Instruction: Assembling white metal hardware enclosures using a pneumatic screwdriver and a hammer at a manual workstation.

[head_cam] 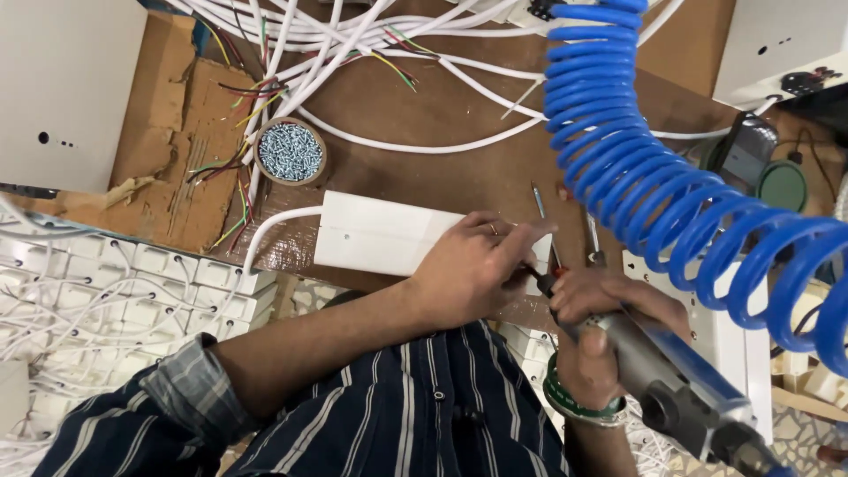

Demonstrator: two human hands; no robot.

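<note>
Hands met at the right end of a flat white box (380, 234) that lay on the brown surface (459, 106); I watched from the head view. My left hand (473, 265) rested on that end of the box, fingers curled and closed near the driver's tip, though I could not tell what they pinched; my right hand (609, 322) was wrapped tight round the grey air screwdriver (671, 384), its tip down at the box's edge between the two hands. A blue coiled hose (654, 177) arced from the top of the view over to the right, above the tool; a white cable ran out of the box's left end. A tape roll filled with small screws (291, 151) sat up and left of the box, near it; loose white cables (353, 35) with coloured wire ends sprawled across the far side; white boxes with wiring (132, 283) lay stacked at the left.
</note>
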